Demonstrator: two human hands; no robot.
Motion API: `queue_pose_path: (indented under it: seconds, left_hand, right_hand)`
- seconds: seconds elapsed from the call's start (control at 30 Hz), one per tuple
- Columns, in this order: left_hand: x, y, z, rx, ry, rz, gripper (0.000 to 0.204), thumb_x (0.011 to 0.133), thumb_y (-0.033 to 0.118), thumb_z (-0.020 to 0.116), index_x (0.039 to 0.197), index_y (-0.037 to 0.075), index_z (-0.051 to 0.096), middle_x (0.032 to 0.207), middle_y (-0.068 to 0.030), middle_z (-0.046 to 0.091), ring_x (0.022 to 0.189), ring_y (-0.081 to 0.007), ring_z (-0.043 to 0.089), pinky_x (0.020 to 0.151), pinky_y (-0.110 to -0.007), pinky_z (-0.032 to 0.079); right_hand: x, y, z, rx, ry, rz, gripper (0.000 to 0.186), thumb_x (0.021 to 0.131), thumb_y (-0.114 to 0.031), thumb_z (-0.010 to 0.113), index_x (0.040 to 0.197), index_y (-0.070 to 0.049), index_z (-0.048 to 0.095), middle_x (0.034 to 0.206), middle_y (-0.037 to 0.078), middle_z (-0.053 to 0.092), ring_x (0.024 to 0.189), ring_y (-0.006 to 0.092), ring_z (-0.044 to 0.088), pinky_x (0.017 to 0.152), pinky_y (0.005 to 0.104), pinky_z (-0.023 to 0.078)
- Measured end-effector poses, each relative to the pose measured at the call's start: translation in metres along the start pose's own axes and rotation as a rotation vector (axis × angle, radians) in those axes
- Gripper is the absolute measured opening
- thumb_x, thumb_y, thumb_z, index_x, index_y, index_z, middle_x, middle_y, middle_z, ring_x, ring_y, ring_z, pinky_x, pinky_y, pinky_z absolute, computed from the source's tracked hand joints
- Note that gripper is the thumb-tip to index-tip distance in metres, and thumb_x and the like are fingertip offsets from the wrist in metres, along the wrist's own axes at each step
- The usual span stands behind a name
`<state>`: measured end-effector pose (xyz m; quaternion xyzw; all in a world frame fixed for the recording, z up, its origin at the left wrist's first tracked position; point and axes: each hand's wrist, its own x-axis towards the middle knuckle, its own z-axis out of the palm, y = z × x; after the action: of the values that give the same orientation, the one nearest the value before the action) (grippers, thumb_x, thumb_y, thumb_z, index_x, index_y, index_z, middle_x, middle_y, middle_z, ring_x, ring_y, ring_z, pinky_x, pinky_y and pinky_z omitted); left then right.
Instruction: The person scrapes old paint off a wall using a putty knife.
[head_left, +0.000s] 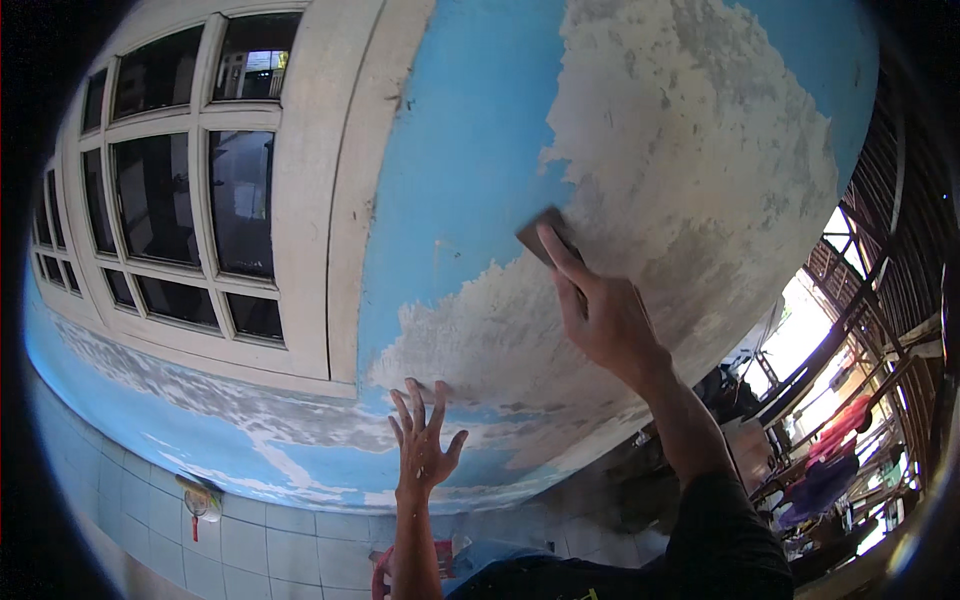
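Black fabric sleeve [732, 532] foremost, your right hand [608, 318] grips a flat brown block [535, 239]; your empty left hand [423, 448] likely braces.

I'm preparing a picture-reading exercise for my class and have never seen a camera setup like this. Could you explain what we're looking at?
There is no machine here, just a person's two bare hands. The single picture comes from a wide fisheye camera worn on the person's head, so straight edges look bent. In front is a wall, blue with large whitish-grey patches; a white-framed window is on the left. The right hand holds a dark flat tool at the wall; its exact kind is hard to tell. The left hand is open and holds nothing, fingers spread by the wall.
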<state>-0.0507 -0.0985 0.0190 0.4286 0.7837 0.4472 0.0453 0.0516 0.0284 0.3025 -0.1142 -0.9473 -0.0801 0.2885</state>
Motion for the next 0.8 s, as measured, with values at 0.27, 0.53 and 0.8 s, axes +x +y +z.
queue_pose_path:
  seconds: [0.27, 0.53, 0.8]
  left_hand:
    - [-0.006, 0.017, -0.015, -0.168, 0.094, -0.044, 0.068, 0.089, 0.036, 0.064, 0.147, 0.017, 0.034, 0.154, -0.0196, 0.020, 0.142, -0.0410, 0.017, 0.110, -0.056, 0.025]
    - [-0.014, 0.065, 0.004, -1.397, 0.058, -0.263, 0.042, 0.102, 0.034, 0.045, 0.118, -0.002, 0.059, 0.108, -0.0055, 0.063, 0.101, -0.0129, 0.057, 0.092, -0.027, 0.044]
    - [0.029, 0.059, -0.049, -1.200, 0.134, -0.401, 0.048, 0.100, 0.051, 0.040, 0.094, 0.006, 0.057, 0.066, 0.0025, 0.045, 0.051, -0.0075, 0.043, 0.045, -0.024, 0.037]
  right_hand:
    - [-0.039, -0.004, 0.059, 0.220, -0.062, 0.045, 0.060, 0.095, -0.013, 0.051, 0.150, -0.012, 0.025, 0.062, 0.021, 0.059, 0.055, 0.0351, 0.062, 0.052, 0.0413, 0.046]
    - [-0.126, -0.042, 0.139, 0.614, -0.408, 0.009, 0.084, 0.092, -0.016, 0.054, 0.150, -0.004, -0.005, 0.083, 0.025, 0.066, 0.068, 0.0421, 0.065, 0.062, 0.0489, 0.052]
    - [-0.131, 0.066, 0.104, 0.361, 0.364, 0.147, 0.066, 0.093, -0.012, 0.058, 0.146, 0.003, 0.022, 0.132, 0.023, 0.046, 0.120, 0.0327, 0.048, 0.101, 0.0442, 0.038]
